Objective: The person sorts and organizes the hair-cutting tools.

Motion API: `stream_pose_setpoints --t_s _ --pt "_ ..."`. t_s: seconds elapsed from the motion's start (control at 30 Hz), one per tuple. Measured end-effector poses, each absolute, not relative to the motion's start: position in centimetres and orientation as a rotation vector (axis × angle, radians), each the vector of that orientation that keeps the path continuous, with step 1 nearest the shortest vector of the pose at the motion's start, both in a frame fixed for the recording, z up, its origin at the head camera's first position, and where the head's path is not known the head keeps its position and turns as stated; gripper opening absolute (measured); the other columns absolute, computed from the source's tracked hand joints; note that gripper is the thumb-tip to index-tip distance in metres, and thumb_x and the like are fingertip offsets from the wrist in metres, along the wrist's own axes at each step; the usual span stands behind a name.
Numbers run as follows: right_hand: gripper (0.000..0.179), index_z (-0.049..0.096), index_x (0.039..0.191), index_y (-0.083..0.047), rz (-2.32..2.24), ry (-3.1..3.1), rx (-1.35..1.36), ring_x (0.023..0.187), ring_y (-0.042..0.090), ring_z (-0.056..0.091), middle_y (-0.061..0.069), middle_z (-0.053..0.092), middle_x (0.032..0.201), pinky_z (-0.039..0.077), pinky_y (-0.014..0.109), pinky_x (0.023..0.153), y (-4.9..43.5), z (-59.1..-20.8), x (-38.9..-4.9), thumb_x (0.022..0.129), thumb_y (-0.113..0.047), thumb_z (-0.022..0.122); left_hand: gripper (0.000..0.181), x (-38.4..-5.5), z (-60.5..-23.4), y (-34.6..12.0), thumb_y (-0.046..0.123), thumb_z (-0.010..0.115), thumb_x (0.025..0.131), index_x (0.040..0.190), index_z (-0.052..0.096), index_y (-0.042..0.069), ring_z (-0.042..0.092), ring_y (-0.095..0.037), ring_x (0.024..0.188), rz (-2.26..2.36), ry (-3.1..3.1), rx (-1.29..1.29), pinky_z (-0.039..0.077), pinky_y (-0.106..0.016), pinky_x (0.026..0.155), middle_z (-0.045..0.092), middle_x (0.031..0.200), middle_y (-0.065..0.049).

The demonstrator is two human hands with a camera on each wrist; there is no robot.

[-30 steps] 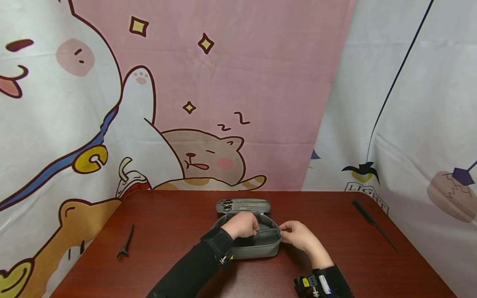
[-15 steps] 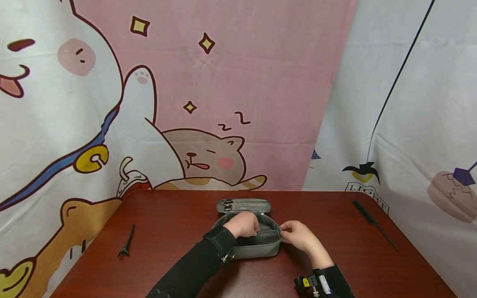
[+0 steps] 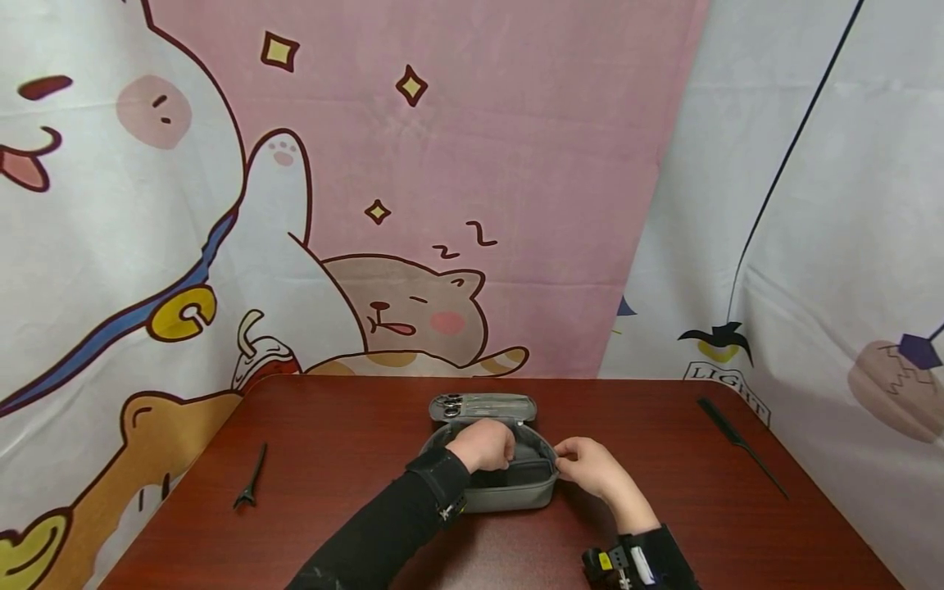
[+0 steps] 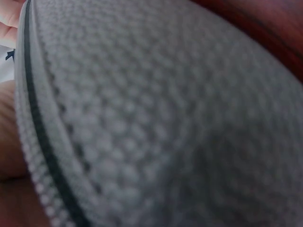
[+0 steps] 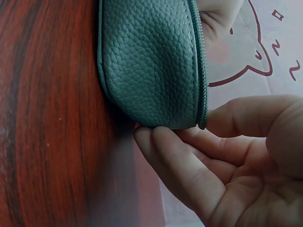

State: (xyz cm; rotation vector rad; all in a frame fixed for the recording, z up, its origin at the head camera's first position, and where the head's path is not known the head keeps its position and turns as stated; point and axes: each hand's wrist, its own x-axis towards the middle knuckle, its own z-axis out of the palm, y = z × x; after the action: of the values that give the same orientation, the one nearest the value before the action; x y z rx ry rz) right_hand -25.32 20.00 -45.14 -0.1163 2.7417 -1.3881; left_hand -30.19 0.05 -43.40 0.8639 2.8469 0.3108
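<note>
From the head view, the grey case [image 3: 509, 501] sits with its mouth facing up on the table [image 3: 347, 459], lid [image 3: 529, 405] laid back on the far side. The left hand [image 3: 483, 445] reaches down into it, knuckles up, fingertips hidden, so whether it grips anything inside cannot be told. The right hand [image 3: 593, 469] holds the case's right end. The step seems to be working inside while the other side is steadied; the left fingers would do best to move slowly and lift straight up, clear of the rim. The clip [image 3: 252, 483] and the comb [image 3: 739, 443] lie well apart, to either side, out of the way.

In the left wrist view, the case's pebbled wall fills most of the frame, blurred, with the zip edge [image 4: 43, 135] running down it; skin shows beyond, the fingertips' work does not.

In the right wrist view, the right hand has a narrow pinch, thumb at the zip edge, fingers against the outer wall. A light hold should serve: squeezing harder could buckle the soft side and narrow the mouth
</note>
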Motion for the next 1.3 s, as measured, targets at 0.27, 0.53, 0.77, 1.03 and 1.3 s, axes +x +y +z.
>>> stream_pose_setpoints --t_s 0.27,0.53,0.77,1.03,1.3 --pt "0.011 0.07 0.098 0.006 -1.366 2.776 -0.148 0.083 0.022 0.068 0.009 0.067 0.094 0.057 0.041 0.074 20.1 -45.2 -25.2 0.09 0.002 0.062 0.017 -30.4 -43.5 0.2 0.019 0.08 0.085 0.072 0.069 0.018 0.051 -0.007 0.062 0.249 2.833 0.78 0.045 -0.025 0.059 0.058 0.069 0.01" --pt "0.011 0.07 0.098 0.004 -1.321 2.811 -0.182 0.079 0.018 0.064 0.006 0.067 0.092 0.054 0.038 0.07 20.1 -45.1 -25.2 0.091 0.0 0.063 0.027 -30.4 -43.1 0.2 0.018 0.083 0.08 0.062 0.064 0.017 0.05 -0.008 0.058 0.241 2.836 0.77 0.043 -0.025 0.054 0.056 0.063 0.009" --pt "0.011 0.071 0.099 0.002 -1.288 2.841 -0.223 0.077 0.017 0.061 0.005 0.067 0.092 0.051 0.037 0.069 20.1 -45.0 -25.2 0.09 -0.002 0.065 0.028 -30.2 -43.0 0.5 0.02 0.086 0.078 0.063 0.062 0.017 0.049 -0.01 0.058 0.154 2.866 0.736 0.044 -0.027 0.054 0.054 0.063 0.007" --pt "0.014 0.072 0.102 0.0 -1.264 2.889 -0.276 0.087 0.022 0.064 0.006 0.068 0.098 0.052 0.042 0.075 20.5 -44.8 -25.4 0.09 -0.007 0.069 0.029 -30.4 -43.2 0.4 0.022 0.087 0.076 0.063 0.062 0.017 0.05 -0.01 0.058 0.087 2.863 0.732 0.045 -0.028 0.054 0.054 0.064 0.007" --pt "0.02 0.072 0.108 -0.003 -1.247 2.931 -0.302 0.098 0.029 0.065 0.009 0.069 0.107 0.051 0.049 0.084 20.9 -44.1 -25.3 0.092 -0.014 0.069 0.028 -30.3 -43.3 0.1 0.022 0.084 0.08 0.065 0.062 0.017 0.05 -0.01 0.058 0.164 2.846 0.753 0.043 -0.027 0.052 0.054 0.063 0.007"
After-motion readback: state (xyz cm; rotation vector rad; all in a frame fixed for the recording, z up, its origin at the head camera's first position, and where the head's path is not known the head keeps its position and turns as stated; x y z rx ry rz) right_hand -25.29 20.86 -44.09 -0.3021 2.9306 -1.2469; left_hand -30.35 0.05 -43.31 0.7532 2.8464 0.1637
